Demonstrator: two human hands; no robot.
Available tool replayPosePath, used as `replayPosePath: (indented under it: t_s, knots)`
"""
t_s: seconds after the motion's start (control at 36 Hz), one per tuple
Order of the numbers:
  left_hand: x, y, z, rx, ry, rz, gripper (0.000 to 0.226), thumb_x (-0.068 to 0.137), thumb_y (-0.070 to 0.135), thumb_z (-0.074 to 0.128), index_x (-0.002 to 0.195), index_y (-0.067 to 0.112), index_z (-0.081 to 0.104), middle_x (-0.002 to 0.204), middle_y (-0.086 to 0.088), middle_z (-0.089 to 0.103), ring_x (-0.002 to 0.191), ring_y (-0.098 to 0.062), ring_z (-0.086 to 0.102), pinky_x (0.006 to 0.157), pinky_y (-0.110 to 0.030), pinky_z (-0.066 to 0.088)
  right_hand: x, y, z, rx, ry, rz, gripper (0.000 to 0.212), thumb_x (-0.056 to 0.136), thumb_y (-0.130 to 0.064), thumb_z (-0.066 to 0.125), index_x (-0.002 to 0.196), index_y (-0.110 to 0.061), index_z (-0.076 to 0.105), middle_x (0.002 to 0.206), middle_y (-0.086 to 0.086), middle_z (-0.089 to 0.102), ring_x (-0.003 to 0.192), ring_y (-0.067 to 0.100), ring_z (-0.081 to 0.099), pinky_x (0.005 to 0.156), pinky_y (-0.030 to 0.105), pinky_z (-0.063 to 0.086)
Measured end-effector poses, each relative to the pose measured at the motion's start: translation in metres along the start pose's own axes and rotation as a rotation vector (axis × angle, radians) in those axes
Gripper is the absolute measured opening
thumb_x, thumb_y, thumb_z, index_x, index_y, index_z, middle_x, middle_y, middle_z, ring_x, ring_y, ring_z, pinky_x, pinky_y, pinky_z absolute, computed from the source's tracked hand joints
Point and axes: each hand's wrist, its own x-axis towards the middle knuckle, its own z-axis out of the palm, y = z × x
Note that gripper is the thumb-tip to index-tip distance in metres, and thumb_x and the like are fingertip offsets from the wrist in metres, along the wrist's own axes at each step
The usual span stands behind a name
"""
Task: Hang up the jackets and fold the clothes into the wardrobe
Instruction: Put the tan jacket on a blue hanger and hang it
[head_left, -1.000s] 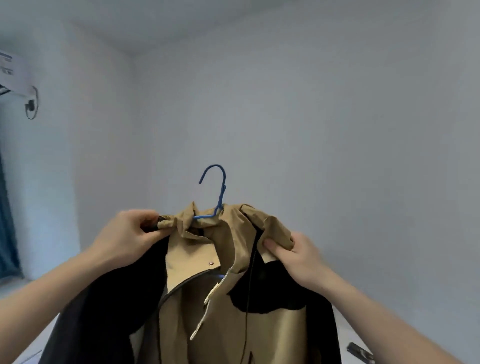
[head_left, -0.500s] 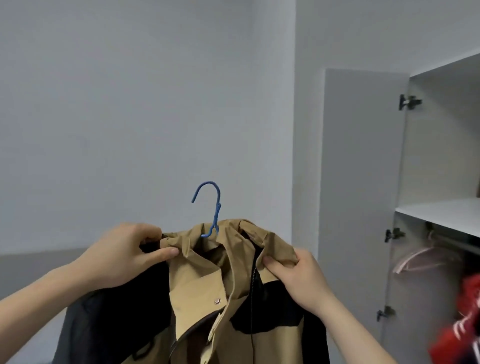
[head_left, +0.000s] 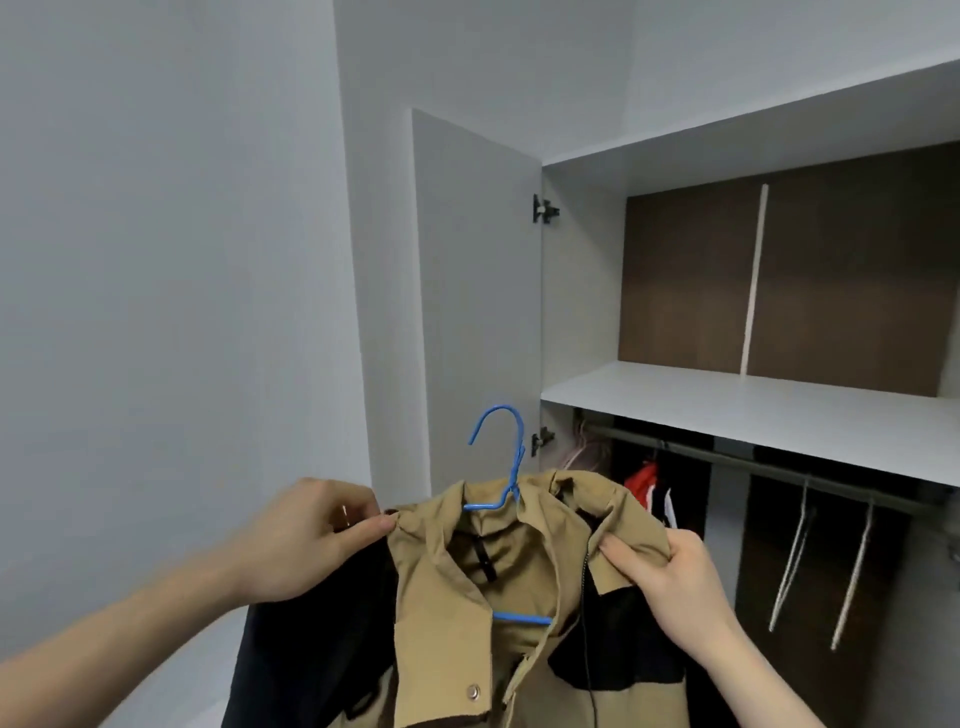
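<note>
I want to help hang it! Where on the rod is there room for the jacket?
Free: the rod between the red clothes and two grey hangers. Crowded: the left end, with pink hangers and clothes. The shelf above is bare.

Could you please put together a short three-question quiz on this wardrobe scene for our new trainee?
1. True or false: the tan and black jacket already hangs from the rail.
2. Which part of the blue hanger sticks out above the collar? A) its hook B) its bottom bar C) nothing
3. Fill in: the left hand and the right hand each pinch one ____ of the jacket.

Key
1. False: both hands hold it up in front of the open wardrobe.
2. A
3. shoulder
</note>
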Motion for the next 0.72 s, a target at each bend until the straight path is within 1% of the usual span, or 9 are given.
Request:
replayPosePath:
  t_s: [0.06,0.11,0.22,0.28,0.36,0.53,0.64,0.69,0.72]
  knots:
    - [0.022,-0.007,0.021,-0.054,-0.054,0.037,0.037,0.096,0.057,0.054,0.077,0.028,0.066,0.072,0.007,0.065,0.068,-0.013,0.059,0.066,-0.026,0.05,-0.003,0.003,-0.004,-0.037,0.074,0.046,0.031,0.081,-0.044,0.08,0.071,-0.015,0.079,0.072,0.006,0.075,0.072,0.021,0.071,0.064,0.031,0.05]
    - [0.043,-0.011,0.045,-0.109,-0.094,0.072,0.035,0.097,0.056,0.054,0.08,0.028,0.068,0.074,0.007,0.067,0.07,-0.012,0.061,0.071,-0.032,0.053,-0.009,0.01,-0.011,-0.079,0.147,0.103,0.025,0.086,-0.03,0.076,0.069,-0.012,0.078,0.068,0.006,0.074,0.066,0.018,0.069,0.063,0.032,0.048]
    - [0.081,-0.007,0.092,-0.117,-0.144,0.134,0.034,0.098,0.057,0.05,0.09,0.031,0.071,0.083,0.014,0.071,0.079,-0.004,0.064,0.077,-0.034,0.056,-0.026,0.022,-0.023,-0.144,0.268,0.243,0.025,0.083,-0.037,0.077,0.073,-0.014,0.078,0.069,0.002,0.075,0.07,0.021,0.07,0.063,0.032,0.049]
    - [0.1,-0.002,0.114,-0.083,-0.189,0.192,0.037,0.098,0.06,0.044,0.105,0.034,0.071,0.098,0.016,0.071,0.09,-0.003,0.064,0.085,-0.035,0.055,-0.033,0.029,-0.029,-0.172,0.351,0.306,0.028,0.083,-0.039,0.078,0.071,-0.013,0.078,0.067,0.005,0.074,0.072,0.026,0.07,0.064,0.035,0.049]
    - [0.128,0.008,0.141,-0.067,-0.234,0.246,0.039,0.099,0.051,0.051,0.132,0.033,0.06,0.122,0.012,0.063,0.112,-0.008,0.059,0.1,-0.034,0.049,-0.039,0.037,-0.038,-0.222,0.473,0.416,0.038,0.08,-0.049,0.078,0.073,-0.011,0.076,0.069,0.008,0.073,0.074,0.029,0.069,0.072,0.041,0.056]
    - [0.172,0.034,0.175,-0.068,-0.312,0.273,0.053,0.096,0.041,0.062,0.144,0.024,0.049,0.141,0.005,0.05,0.131,-0.016,0.049,0.11,-0.03,0.04,-0.048,0.046,-0.057,-0.367,0.629,0.604,0.061,0.076,-0.069,0.07,0.077,-0.008,0.071,0.075,0.01,0.071,0.076,0.029,0.066,0.076,0.046,0.056]
    - [0.203,0.05,0.196,-0.061,-0.352,0.296,0.057,0.095,0.04,0.064,0.146,0.023,0.046,0.149,0.004,0.043,0.137,-0.019,0.044,0.114,-0.033,0.037,-0.043,0.048,-0.066,-0.339,0.603,0.695,0.054,0.082,-0.064,0.066,0.094,-0.011,0.066,0.091,0.009,0.068,0.085,0.027,0.062,0.084,0.045,0.053]
    - [0.22,0.059,0.207,-0.058,-0.365,0.303,0.057,0.094,0.04,0.064,0.146,0.023,0.046,0.149,0.003,0.042,0.138,-0.019,0.043,0.114,-0.033,0.037,-0.036,0.052,-0.072,-0.285,0.572,0.726,0.055,0.088,-0.056,0.066,0.117,-0.01,0.064,0.109,0.011,0.068,0.098,0.03,0.063,0.091,0.044,0.051]
    - [0.229,0.064,0.213,-0.057,-0.372,0.306,0.057,0.094,0.04,0.064,0.146,0.023,0.046,0.149,0.003,0.042,0.138,-0.02,0.043,0.113,-0.033,0.037,-0.032,0.055,-0.075,-0.255,0.548,0.745,0.06,0.091,-0.05,0.066,0.132,-0.007,0.058,0.122,0.013,0.065,0.108,0.033,0.061,0.096,0.043,0.048]
